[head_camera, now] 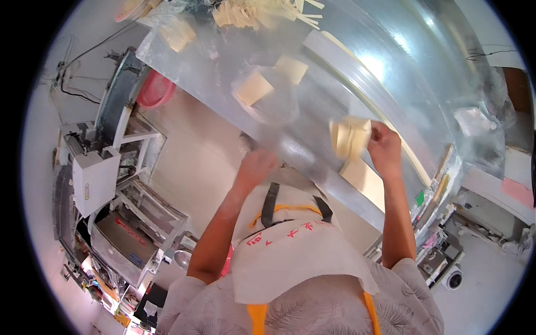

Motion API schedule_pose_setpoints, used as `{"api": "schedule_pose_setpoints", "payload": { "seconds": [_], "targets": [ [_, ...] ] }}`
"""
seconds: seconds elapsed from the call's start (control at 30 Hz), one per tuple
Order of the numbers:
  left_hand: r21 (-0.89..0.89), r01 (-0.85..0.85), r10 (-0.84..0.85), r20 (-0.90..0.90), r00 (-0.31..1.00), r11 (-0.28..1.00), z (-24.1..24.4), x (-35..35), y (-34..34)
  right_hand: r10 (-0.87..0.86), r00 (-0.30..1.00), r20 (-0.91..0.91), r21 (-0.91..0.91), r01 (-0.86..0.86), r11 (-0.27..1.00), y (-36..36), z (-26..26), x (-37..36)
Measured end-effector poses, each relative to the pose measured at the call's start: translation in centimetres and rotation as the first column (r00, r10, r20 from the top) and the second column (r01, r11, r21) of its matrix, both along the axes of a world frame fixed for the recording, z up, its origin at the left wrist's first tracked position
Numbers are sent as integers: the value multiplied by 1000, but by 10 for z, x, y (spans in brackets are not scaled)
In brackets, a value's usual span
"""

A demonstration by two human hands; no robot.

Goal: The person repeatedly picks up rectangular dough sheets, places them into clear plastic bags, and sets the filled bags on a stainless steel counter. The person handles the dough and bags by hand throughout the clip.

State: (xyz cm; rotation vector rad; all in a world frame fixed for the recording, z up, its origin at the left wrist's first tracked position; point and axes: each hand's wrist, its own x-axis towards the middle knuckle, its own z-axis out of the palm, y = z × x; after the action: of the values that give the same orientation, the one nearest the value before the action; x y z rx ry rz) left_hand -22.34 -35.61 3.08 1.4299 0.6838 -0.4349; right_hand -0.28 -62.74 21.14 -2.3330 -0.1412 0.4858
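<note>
My right hand (pixel 385 150) grips the edge of a bundle of pale yellow dough sheets (pixel 351 136), slightly blurred, above the metal worktop (pixel 201 79). Under that bundle lies a flat pale stack (pixel 364 180), likely dough sheets, near the front edge. My left hand (pixel 257 165) is before the apron, just off the worktop's near edge. Its fingers are blurred, with a hazy grey smear above them, so whether it holds anything cannot be told. Two square dough pieces, one nearer (pixel 254 88) and one farther (pixel 292 69), lie on a whitish, dusty patch.
Another dough block (pixel 178 35) and a heap of dough strips (pixel 238 14) lie at the back. A long clear strip with a pale edge (pixel 377 106) crosses the worktop. A white plastic bag (pixel 473 121) is at right. A pink basin (pixel 155 88) and white-cased machine (pixel 95 180) stand left.
</note>
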Motion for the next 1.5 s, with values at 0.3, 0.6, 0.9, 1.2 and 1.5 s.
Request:
{"api": "schedule_pose_setpoints", "payload": {
  "seconds": [0.3,0.6,0.9,1.2,1.5],
  "targets": [
    [-887,-245,441,-53,896,392,34,103,-16,242,875,-420,496,-2,868,97,53,-8],
    [-575,-303,544,307,781,760,13,110,54,413,793,-448,364,-260,894,185,-103,57],
    [-296,-503,529,9,849,812,-89,120,50,386,762,-520,291,-267,919,190,-206,62],
    [304,-102,140,-105,985,947,-33,139,73,334,936,-112,70,-328,942,196,-211,47],
    [669,-173,-45,295,954,722,22,202,95,-421,883,-209,112,449,886,169,-239,121]
  ]
}}
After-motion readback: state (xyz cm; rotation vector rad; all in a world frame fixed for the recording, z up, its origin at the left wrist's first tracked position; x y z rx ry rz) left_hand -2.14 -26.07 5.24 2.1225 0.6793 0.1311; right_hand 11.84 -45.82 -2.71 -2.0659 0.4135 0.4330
